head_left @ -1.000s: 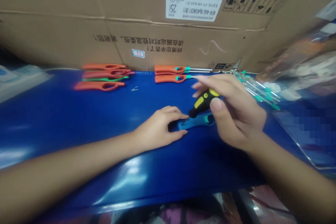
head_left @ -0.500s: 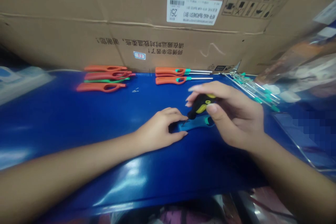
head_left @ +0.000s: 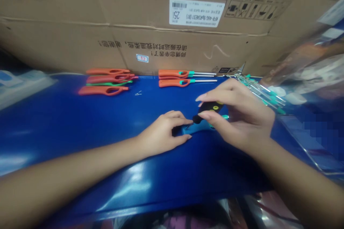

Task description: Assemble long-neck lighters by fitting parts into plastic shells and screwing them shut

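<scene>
My left hand [head_left: 166, 132] grips the end of a blue lighter body [head_left: 198, 127] between thumb and fingers, holding it against the blue tabletop. In my right hand [head_left: 239, 114] is a short black-and-yellow screwdriver [head_left: 209, 108], its handle pinched by thumb and fingertips. The screwdriver is tilted, its thin shaft reaching down to the lighter's left part near my left fingertips. A green piece shows at the lighter's right end, partly covered by my right thumb. I cannot see exactly where the tip seats.
Orange and green lighter bodies [head_left: 107, 90] lie at the back left, beside tiny metal pieces [head_left: 138, 93]. Several orange lighters with metal tubes [head_left: 174, 83] lie at the back middle. Loose tubes with green ends [head_left: 264, 91] are heaped right. A cardboard box [head_left: 134, 7] walls the back.
My right fingers have shifted around the screwdriver handle, which has turned so less yellow shows. The left hand and the lighter stay in place.
</scene>
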A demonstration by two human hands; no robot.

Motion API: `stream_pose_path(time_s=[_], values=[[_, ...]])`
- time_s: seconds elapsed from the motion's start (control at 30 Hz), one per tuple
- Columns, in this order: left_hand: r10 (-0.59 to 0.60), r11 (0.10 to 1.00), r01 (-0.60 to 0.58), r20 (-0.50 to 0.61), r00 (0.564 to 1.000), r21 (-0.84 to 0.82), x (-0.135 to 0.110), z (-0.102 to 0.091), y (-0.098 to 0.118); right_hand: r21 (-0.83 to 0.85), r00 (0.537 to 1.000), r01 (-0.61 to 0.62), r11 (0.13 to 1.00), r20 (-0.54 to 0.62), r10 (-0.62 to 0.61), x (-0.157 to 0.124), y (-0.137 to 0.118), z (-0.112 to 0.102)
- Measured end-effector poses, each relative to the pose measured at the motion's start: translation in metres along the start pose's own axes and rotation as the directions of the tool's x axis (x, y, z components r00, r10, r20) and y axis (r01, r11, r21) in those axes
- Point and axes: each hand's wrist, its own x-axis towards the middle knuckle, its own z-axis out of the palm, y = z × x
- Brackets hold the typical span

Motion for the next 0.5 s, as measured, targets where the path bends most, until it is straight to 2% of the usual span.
stream_pose_path(time_s=[0.03, 0.1, 0.23, 0.3, 0.4, 0.5], values=[[0.0, 1.0, 0.0, 0.002, 1.0, 0.001, 0.0001, -0.0001, 0.0, -0.045, 1.0, 0.019, 0.999, -0.021, -0.02, -0.0003, 0.0001, 0.0003], [-0.002, 1.0, 0.002, 0.012, 1.0, 0.004, 0.0004, -0.0006, 0.0005, -0.048, 1.0, -0.014, 0.999, 0.009, 0.014, -0.0011, -0.0001, 0.0009], [0.002, 1.0, -0.002, 0.021, 1.0, 0.014, 0.0008, -0.0012, 0.0011, 0.104, 0.98, -0.174, 0.979, 0.119, 0.161, -0.0025, 0.0016, 0.0024], [0.003, 1.0, -0.003, 0.017, 1.0, 0.01, 0.0007, -0.001, 0.001, 0.083, 0.99, -0.135, 0.987, 0.051, 0.131, -0.0026, 0.0037, 0.0029], [0.004, 1.0, -0.004, 0.011, 1.0, 0.003, 0.0006, -0.0007, 0.0009, -0.046, 0.997, -0.057, 0.997, -0.045, 0.055, -0.0019, 0.0045, 0.0019], [-0.005, 1.0, 0.005, 0.021, 1.0, 0.0, 0.0006, -0.0006, 0.001, 0.0, 0.991, -0.109, 0.994, 0.079, 0.109, -0.0001, 0.0015, -0.0009]])
